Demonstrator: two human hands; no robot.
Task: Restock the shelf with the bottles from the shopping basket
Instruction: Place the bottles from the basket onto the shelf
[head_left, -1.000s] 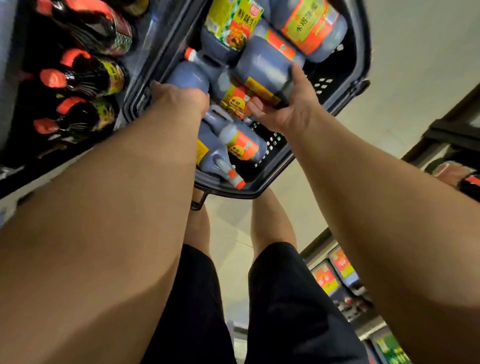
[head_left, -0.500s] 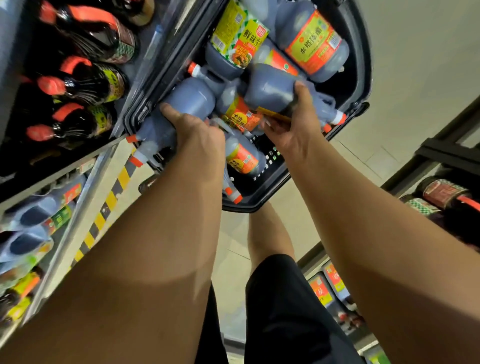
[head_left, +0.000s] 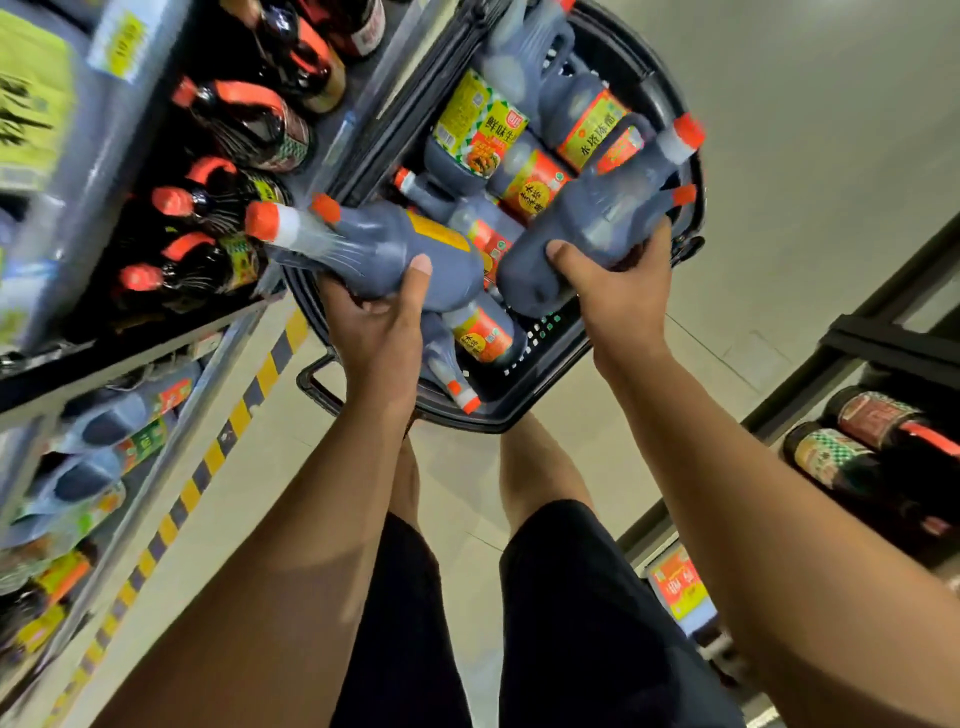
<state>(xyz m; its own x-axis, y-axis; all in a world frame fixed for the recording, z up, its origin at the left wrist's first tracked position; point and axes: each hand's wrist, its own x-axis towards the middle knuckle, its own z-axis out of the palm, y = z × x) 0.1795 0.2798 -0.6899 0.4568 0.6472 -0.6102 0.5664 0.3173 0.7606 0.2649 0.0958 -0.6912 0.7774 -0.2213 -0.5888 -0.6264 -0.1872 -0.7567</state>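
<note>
A black shopping basket (head_left: 550, 364) stands on the floor beside the shelf, holding several dark bottles with orange caps and red-yellow labels. My left hand (head_left: 376, 332) grips one dark bottle (head_left: 374, 249) by its base, lifted above the basket, cap pointing left toward the shelf. My right hand (head_left: 618, 291) grips a second dark bottle (head_left: 592, 218) by its base, cap pointing up and right over the basket. The shelf (head_left: 171, 364) at the left carries rows of dark bottles with orange caps.
A yellow-and-black striped strip (head_left: 208, 457) runs along the shelf's foot. Another shelf (head_left: 872, 447) with dark bottles stands at the right across the aisle. My legs in black shorts are below the basket on the pale floor.
Both hands have lifted their bottles up out of the basket. The left bottle has swung toward the shelf, and the right bottle has risen clear of the others.
</note>
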